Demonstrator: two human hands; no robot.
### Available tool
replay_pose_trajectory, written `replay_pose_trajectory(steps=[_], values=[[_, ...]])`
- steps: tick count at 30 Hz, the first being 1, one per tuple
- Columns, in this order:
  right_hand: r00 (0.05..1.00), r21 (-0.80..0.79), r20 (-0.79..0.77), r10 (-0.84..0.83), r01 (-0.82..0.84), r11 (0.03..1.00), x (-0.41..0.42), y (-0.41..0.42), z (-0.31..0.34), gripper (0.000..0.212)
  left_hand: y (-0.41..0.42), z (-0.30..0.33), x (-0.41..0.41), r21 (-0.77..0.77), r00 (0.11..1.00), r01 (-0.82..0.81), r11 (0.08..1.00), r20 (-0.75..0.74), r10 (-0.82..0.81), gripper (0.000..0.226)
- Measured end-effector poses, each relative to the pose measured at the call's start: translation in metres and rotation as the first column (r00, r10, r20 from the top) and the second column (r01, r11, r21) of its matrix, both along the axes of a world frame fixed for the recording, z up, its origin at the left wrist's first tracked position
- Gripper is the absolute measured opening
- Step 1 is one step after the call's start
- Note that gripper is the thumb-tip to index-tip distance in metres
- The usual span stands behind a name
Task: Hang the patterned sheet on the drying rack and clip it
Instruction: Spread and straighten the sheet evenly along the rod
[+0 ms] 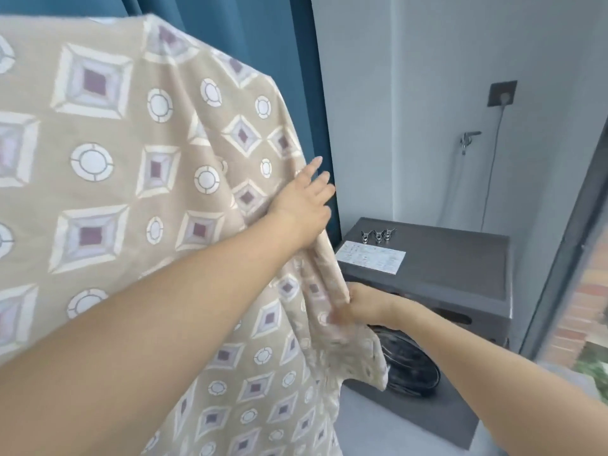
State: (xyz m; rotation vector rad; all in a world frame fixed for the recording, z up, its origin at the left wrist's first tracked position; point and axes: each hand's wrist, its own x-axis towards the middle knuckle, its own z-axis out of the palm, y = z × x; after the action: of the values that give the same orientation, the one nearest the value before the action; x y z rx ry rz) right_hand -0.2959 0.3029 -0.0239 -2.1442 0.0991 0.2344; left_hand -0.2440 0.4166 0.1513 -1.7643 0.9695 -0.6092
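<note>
The sheet hides the rack and runs off the edge from 7 to 11 o'clock. Right hand fingers are blurred; the clips at 3 o'clock are too small to make out.

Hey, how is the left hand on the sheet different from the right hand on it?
The left hand is higher on the patterned sheet, while the right hand is lower down the same edge. The left hand's fingers lie mostly straight against the cloth, thumb hidden behind it; the right hand's fingers are curled, gripping a bunched fold. Both hands touch the sheet's right edge, beside the grey washing machine.
</note>
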Motion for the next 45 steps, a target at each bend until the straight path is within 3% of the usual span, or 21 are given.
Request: replay_pose_trajectory(steps=[1,2,5,9,11,13,16,19,21,23,25,28,30,32,34,36,37,39,42,44,45], values=[[0.998,-0.102,-0.051,0.04,-0.045,0.994,-0.002,-0.003,-0.01,0.044,-0.002,-0.006,0.001,0.023,0.999,0.034,0.999,-0.04,-0.033,0.033],[0.992,-0.197,-0.113,0.061,-0.082,0.977,-0.004,-0.006,-0.018,0.045,-0.002,-0.013,0.001,0.028,0.993,0.082,0.996,-0.084,-0.079,0.029],[0.98,-0.346,-0.189,0.058,-0.122,0.93,-0.013,-0.014,-0.039,0.011,0.009,-0.039,-0.003,0.038,0.959,0.239,0.97,-0.164,-0.23,0.024],[0.953,-0.377,-0.29,0.087,-0.198,0.905,-0.022,-0.021,-0.06,0.036,0.032,-0.085,-0.007,0.202,0.964,0.124,0.971,-0.257,-0.07,0.028],[0.932,-0.286,-0.35,0.094,-0.202,0.937,-0.024,-0.029,-0.073,0.035,0.041,-0.102,-0.01,0.27,0.958,0.023,0.962,-0.282,0.056,0.032],[0.934,-0.022,-0.347,0.084,-0.098,0.995,-0.027,-0.036,-0.084,0.041,0.048,-0.115,-0.013,0.29,0.943,-0.033,0.956,-0.308,0.126,0.043],[0.916,0.391,-0.391,0.088,0.078,0.917,-0.037,-0.037,-0.097,0.063,0.056,-0.127,-0.022,0.226,0.913,-0.058,0.972,-0.381,0.143,0.066],[0.854,0.492,-0.455,0.252,0.006,0.871,-0.044,-0.031,-0.109,0.053,0.063,-0.138,-0.032,0.114,0.918,-0.017,0.993,-0.391,0.061,0.059],[0.834,0.508,-0.5,0.234,0.064,0.859,-0.044,-0.025,-0.114,0.053,0.068,-0.139,-0.034,-0.003,0.941,0.058,0.998,-0.333,-0.055,0.055],[0.894,0.47,-0.447,0.029,0.207,0.858,-0.038,-0.021,-0.112,0.056,0.07,-0.13,-0.033,-0.141,0.957,0.17,0.975,-0.211,-0.197,0.056],[0.931,0.403,-0.265,-0.25,0.343,0.848,-0.027,-0.021,-0.103,0.072,0.068,-0.114,-0.031,-0.254,0.947,0.259,0.932,-0.123,-0.297,0.058],[0.946,0.418,0.06,-0.318,0.265,0.869,-0.012,-0.023,-0.072,0.099,0.061,-0.09,-0.029,-0.389,0.9,0.348,0.853,-0.118,-0.42,0.058],[0.962,0.34,0.162,-0.22,0.154,0.928,-0.006,-0.024,-0.053,0.086,0.054,-0.079,-0.029,-0.484,0.835,0.412,0.772,-0.139,-0.533,0.05],[0.975,0.323,0.172,-0.142,0.08,0.943,-0.008,-0.024,-0.032,0.046,0.05,-0.067,-0.029,-0.583,0.786,0.448,0.677,-0.104,-0.61,0.039],[0.994,0.491,0.099,-0.052,-0.004,0.871,-0.019,-0.026,-0.011,0.027,0.047,-0.057,-0.029,-0.771,0.739,0.329,0.545,-0.148,-0.657,0.027],[0.998,0.652,0.044,0.047,-0.064,0.756,-0.03,-0.032,0.008,0.031,0.043,-0.043,-0.036,-0.915,0.657,-0.067,0.397,-0.34,-0.673,0.023],[0.996,0.677,0.048,0.069,-0.083,0.731,-0.031,-0.037,0.016,0.035,0.041,-0.036,-0.037,-0.903,0.603,-0.286,0.32,-0.429,-0.673,0.024],[0.993,0.59,0.1,0.058,-0.106,0.801,-0.036,-0.041,0.033,0.039,0.034,-0.027,-0.037,-0.789,0.498,-0.586,0.182,-0.529,-0.687,0.025],[0.965,0.449,0.262,-0.015,-0.109,0.887,-0.045,-0.041,0.057,0.011,0.029,-0.014,-0.042,-0.733,0.44,-0.651,0.2,-0.578,-0.687,0.027],[0.95,0.404,0.31,-0.046,-0.088,0.911,-0.05,-0.042,0.064,0.002,0.029,-0.009,-0.048,-0.77,0.471,-0.604,0.207,-0.554,-0.687,0.025],[0.953,0.372,0.298,-0.05,-0.068,0.926,-0.054,-0.041,0.066,0.009,0.029,-0.006,-0.052,-0.792,0.483,-0.588,0.164,-0.506,-0.715,0.024]])
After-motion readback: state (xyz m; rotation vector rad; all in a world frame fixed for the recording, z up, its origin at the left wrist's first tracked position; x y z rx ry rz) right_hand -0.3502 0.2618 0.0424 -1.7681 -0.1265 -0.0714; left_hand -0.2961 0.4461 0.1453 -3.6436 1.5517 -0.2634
